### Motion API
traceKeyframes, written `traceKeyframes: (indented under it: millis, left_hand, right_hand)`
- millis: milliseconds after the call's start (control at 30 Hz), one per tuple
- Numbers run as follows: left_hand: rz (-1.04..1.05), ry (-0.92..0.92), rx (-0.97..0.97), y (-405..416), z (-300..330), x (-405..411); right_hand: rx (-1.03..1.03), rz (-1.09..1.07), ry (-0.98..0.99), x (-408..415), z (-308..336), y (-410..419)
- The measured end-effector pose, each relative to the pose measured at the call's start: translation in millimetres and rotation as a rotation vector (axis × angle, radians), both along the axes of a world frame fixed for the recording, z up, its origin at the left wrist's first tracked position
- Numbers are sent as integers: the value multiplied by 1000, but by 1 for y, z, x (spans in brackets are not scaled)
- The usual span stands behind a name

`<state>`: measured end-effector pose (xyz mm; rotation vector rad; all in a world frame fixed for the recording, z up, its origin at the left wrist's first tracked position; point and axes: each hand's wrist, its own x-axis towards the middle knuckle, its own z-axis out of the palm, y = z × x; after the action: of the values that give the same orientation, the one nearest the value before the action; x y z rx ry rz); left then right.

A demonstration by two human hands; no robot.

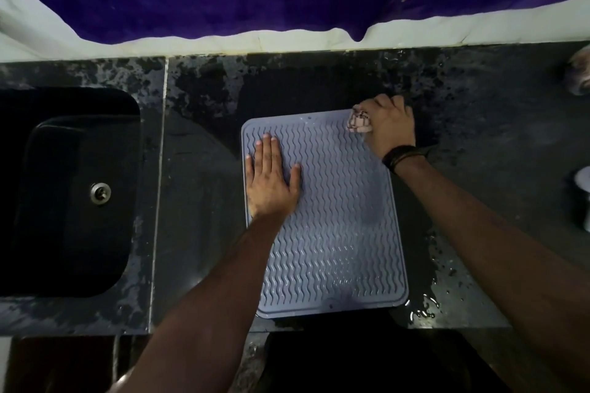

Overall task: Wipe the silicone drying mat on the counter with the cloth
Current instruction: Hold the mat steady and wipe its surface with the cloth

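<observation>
On the dark wet counter (479, 143) beside the sink (64, 188), the limp, slippery-looking silicone mat (335, 233) is pinned flat by the open-palmed left hand (271, 179), while the bunched cloth (359, 123) is gripped in the right hand (389, 128) at its far right corner.

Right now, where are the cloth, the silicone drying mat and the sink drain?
cloth (359, 122), head view, middle of the bunched fabric showing beside the right hand.
silicone drying mat (335, 217), head view, bare wavy-ribbed centre.
sink drain (100, 193), head view, metal fitting in the black sink's floor.
</observation>
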<state>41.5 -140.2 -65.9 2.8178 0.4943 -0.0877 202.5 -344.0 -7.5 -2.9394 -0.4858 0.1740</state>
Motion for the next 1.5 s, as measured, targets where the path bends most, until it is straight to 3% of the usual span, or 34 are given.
traceKeyframes:
  millis: [133,533,733,933,1067,1333,1500]
  left_hand:
    - [4,5,1,-1,1,0]
    - [-11,-41,12,-3,1,-3]
    - [-42,-51,-3,-1,3,-6]
    - [-128,-54,1,-30,1,-44]
    - [-40,-18,57,-43,-14,-63]
    - [-32,-55,51,-43,-20,-61]
    - [-34,-56,43,-42,-18,-61]
  right_hand:
    - [12,164,137,-43,-3,28]
    - [-139,213,305,-215,16,-49]
    - [10,124,215,-194,13,-17]
    - [-81,101,174,-196,-3,0]
    - [-87,176,126,-206,-5,-11]
    - [-113,335,230,-281,4,-76]
    - [9,296,210,-254,10,-44]
